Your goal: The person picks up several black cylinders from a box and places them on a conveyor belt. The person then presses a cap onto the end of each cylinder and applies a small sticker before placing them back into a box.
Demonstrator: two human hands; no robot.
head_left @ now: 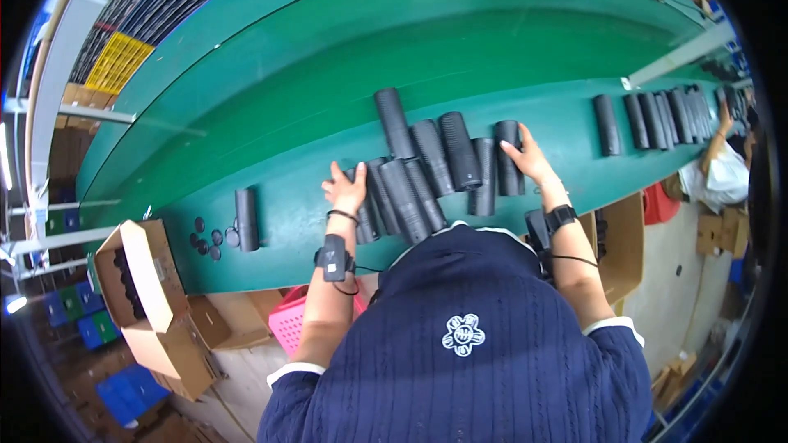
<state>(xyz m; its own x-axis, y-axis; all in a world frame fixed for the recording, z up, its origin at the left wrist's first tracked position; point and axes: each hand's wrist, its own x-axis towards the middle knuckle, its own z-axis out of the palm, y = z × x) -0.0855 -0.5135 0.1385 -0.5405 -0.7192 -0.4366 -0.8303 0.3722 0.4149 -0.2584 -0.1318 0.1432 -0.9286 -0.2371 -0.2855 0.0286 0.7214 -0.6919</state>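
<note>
Several black tubes lie clustered between my hands on the green bench, and the rightmost tube sits just left of my right hand, its long axis running away from me, thumb across its top and fingers along its far right side, though how firmly they press I cannot tell. My left hand, fingers spread wide, is at the cluster's left end, farther from that tube. No writing is legible on the tubes or on my left wrist device.
</note>
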